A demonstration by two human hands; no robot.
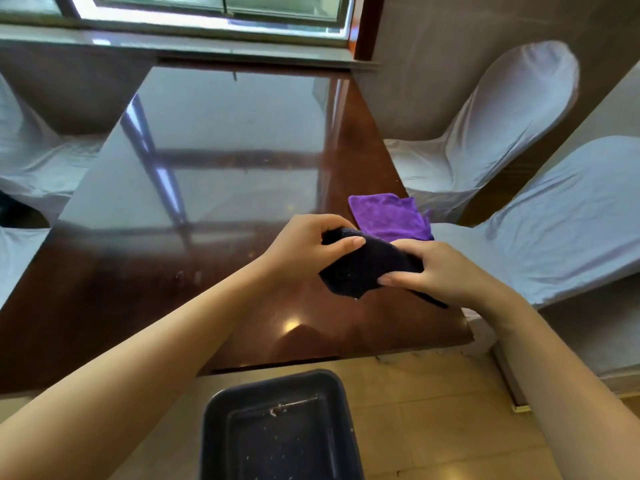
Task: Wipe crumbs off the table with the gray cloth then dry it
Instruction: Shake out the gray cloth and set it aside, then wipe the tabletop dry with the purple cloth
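The glossy brown surface (214,161) takes up most of the view, with white-covered chairs (485,133) to its sides. Below its near edge, on the floor, sits a dark tray (214,427) holding a scatter of pale crumbs and one larger scrap near its far wall. Just beyond the hands, by the surface's right edge, a purple cloth (388,216) lies flat.

The dark gray cloth (367,268) is bunched and held up over the near right part of the surface, its long axis running from upper left to lower right. The left hand (304,247) pinches its upper end with closed fingers; the right hand (446,271) grips the lower end, fingers curled around it. The tray lies near-left of the cloth, so shaking crumbs in would likely mean drawing both hands back toward the body.
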